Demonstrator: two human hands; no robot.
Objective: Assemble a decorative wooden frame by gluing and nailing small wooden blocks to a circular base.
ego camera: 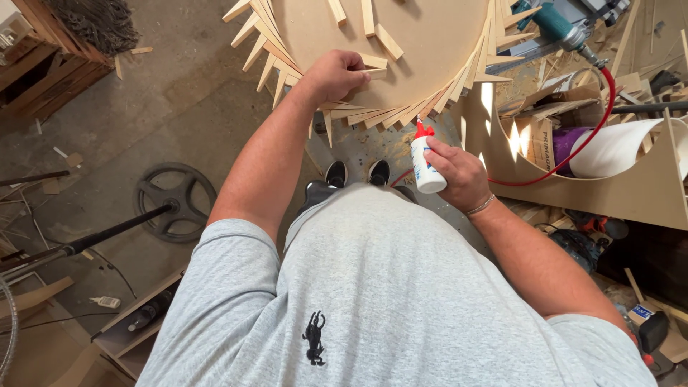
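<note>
Overhead, from the head camera, a round board [423, 43] is seen with thin wooden strips [358, 116] fanned like rays around its edge. One short strip [374, 63] near the rim is pinched by the left hand [335, 73], whose fingers [358, 66] are curled shut on it and pressed against the board. A white glue bottle [426, 163] with a red cap is gripped by the right hand [459, 174], the fingers wrapped closed around its body; the nozzle is pointed up toward the strips at the board's near edge, just short of them. Black shoes [357, 173] are visible on the floor [179, 100] below the board. A red hose [584, 140] is draped to the right over a curved plywood piece [623, 190], and a dark wheel [175, 201] lies on the floor at left.
</note>
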